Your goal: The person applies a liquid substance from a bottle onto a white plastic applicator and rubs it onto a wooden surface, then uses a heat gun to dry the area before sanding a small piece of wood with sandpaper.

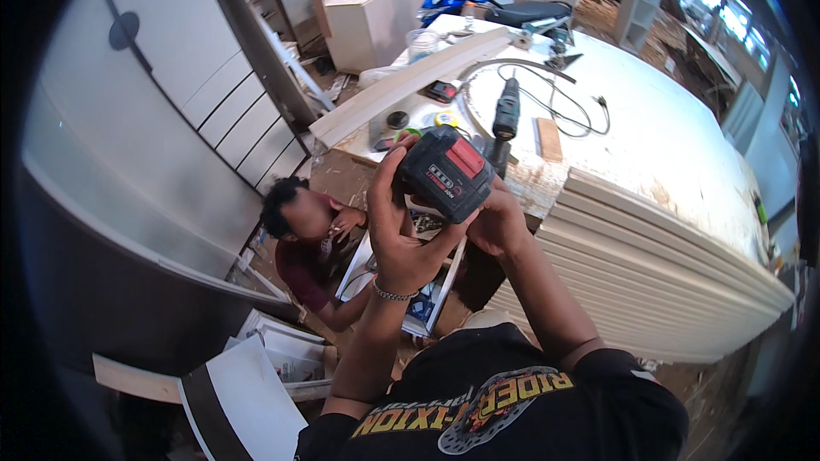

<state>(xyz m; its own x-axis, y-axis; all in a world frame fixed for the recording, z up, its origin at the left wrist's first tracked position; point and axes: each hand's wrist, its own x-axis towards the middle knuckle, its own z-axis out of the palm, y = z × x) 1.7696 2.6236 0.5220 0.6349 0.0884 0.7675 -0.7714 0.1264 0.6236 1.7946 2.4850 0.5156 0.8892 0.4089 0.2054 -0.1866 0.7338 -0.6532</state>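
A black and red power-tool battery pack (pixel 446 172) is held up before me, its underside with a small indicator strip facing me. My left hand (pixel 401 235) closes around its left and lower side, fingers reaching the upper left edge. My right hand (pixel 500 218) grips its lower right side, with the fingers partly hidden behind the pack. Whether a tool is attached behind it cannot be seen. Beyond the pack, a dark corded power tool (pixel 506 111) lies on the white worktable (pixel 649 111), beside a small wooden block (pixel 549 139).
Another battery (pixel 442 91), a yellow tape measure (pixel 446 119) and a long board (pixel 410 85) lie on the table. Fluted panels (pixel 632 265) lean at its near side. A person (pixel 312 248) crouches to my left by an open drawer (pixel 444 294). A blue motorbike (pixel 521 13) stands behind.
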